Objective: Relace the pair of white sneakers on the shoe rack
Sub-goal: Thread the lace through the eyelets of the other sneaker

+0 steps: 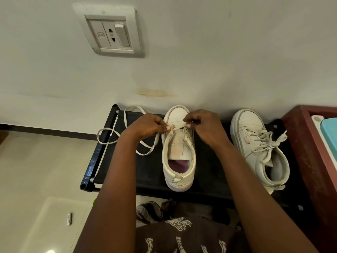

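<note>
Unlaced white sneaker (178,152) on black rack (149,172), loose lace (124,117) to its L; laced sneaker (259,148) to R.

A domestic room, at a low shoe rack (209,172) against the wall (228,52).
The black fabric rack carries white sneakers (251,123). A switch-and-socket plate (109,31) sits above its left end, pale floor tiles (36,170) and a dark skirting (54,130) lie left of it, and a red-brown wooden cabinet (306,143) stands just beside its right end.
</note>
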A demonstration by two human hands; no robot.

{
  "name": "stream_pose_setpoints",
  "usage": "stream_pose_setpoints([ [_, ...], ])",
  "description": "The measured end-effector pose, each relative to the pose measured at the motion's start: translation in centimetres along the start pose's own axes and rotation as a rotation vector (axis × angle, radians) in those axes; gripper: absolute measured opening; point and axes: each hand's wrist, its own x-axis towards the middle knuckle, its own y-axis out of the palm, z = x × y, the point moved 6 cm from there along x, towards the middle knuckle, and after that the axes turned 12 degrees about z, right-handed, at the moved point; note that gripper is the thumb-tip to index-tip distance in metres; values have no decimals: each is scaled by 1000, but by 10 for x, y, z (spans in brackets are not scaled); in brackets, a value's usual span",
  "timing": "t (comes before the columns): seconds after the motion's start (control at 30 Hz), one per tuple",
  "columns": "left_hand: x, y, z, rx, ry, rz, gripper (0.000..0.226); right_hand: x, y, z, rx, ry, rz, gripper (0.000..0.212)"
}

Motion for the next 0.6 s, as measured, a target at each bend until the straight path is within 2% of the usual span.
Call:
stream_pose_setpoints([
  [0.1, 2, 1, -1, 8, -12, -17, 12, 0, 7, 4, -81, -8, 60, 19],
  [0.3, 2, 3, -5, 48, -68, -15, 24, 3, 10, 2, -150, 18, 15, 13],
  [0.5, 2, 10, -1, -192, -53, 45, 24, 4, 7, 0, -112, 27, -3, 15],
  [0.57, 1, 7, -2, -122, -30, 10, 17, 3, 6, -1, -88, 33, 3, 17],
  [0.6, 0, 3, -5, -11, -16, -53, 13, 2, 5, -2, -78, 37, 3, 18],
])
